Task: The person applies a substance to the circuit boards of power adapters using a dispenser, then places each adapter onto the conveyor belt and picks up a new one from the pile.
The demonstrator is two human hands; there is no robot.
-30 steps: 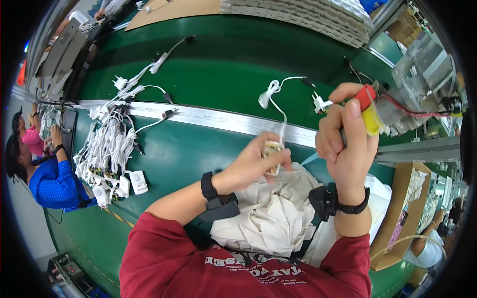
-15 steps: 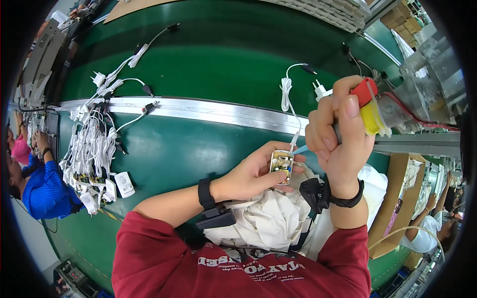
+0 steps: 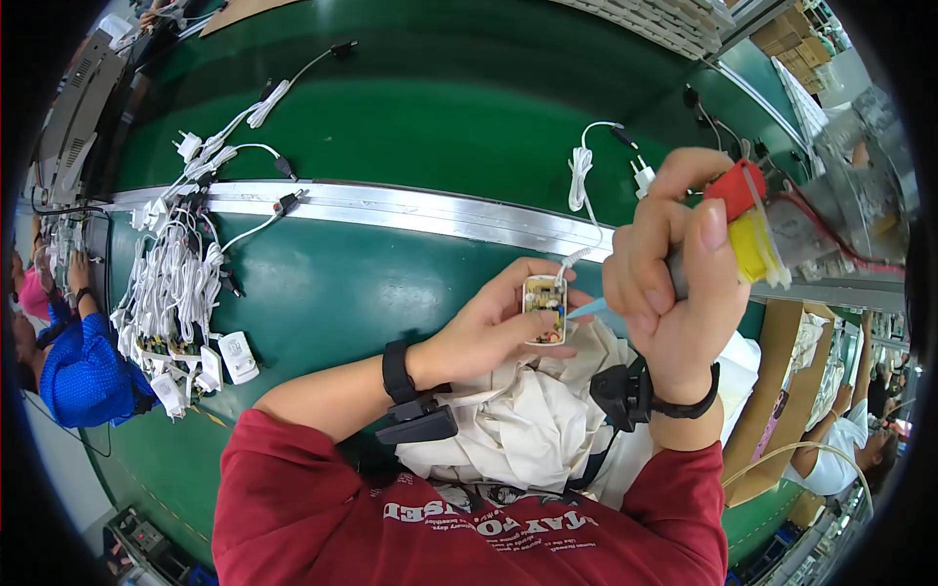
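An opened white power adapter (image 3: 544,327) lies in my left hand (image 3: 493,322), its circuit board facing up. The thumb presses on the board, and the other fingers wrap behind the housing. From the adapter's top a white cable (image 3: 576,256) runs up over the metal rail. My right hand (image 3: 679,259) grips a glue dispenser (image 3: 676,273) with a grey barrel, a red and yellow part at its rear and a light-blue tapered nozzle. The nozzle tip is at the adapter's right edge; whether it touches the board I cannot tell.
Left of me lies a heap of white cabled adapters (image 3: 176,283), some spilling over the metal rail (image 3: 391,217). A white plug (image 3: 642,178) lies beyond the rail. Cream cloth (image 3: 508,430) covers my lap. An open cardboard box (image 3: 782,391) stands at right. Co-workers sit at both sides.
My left hand has moved the adapter slightly up and to the left. The nozzle tip has gone from the adapter's upper right corner to lower along its right side.
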